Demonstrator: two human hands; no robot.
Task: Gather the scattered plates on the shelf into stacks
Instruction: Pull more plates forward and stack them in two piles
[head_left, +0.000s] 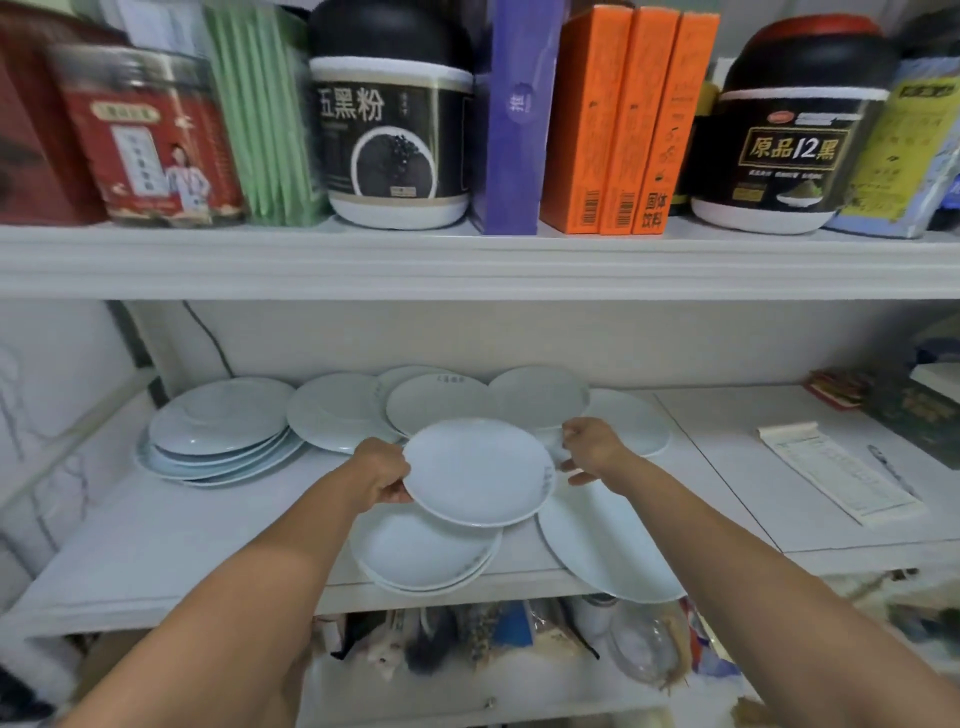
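A white plate (478, 470) is gripped at its left rim by the left hand (382, 475) and held above a small stack (423, 553) at the shelf (156, 540) front edge. The right hand (592, 447) is kept just beside its right rim, fingers loosely spread (contact unclear). A taller stack (221, 431) is seen far left, loose overlapping plates (441, 402) behind.

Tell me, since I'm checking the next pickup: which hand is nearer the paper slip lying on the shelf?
Right. The right hand hovers at the lifted plate's right edge, on the side toward the paper slip. The left hand grips the plate's opposite edge, farther away.
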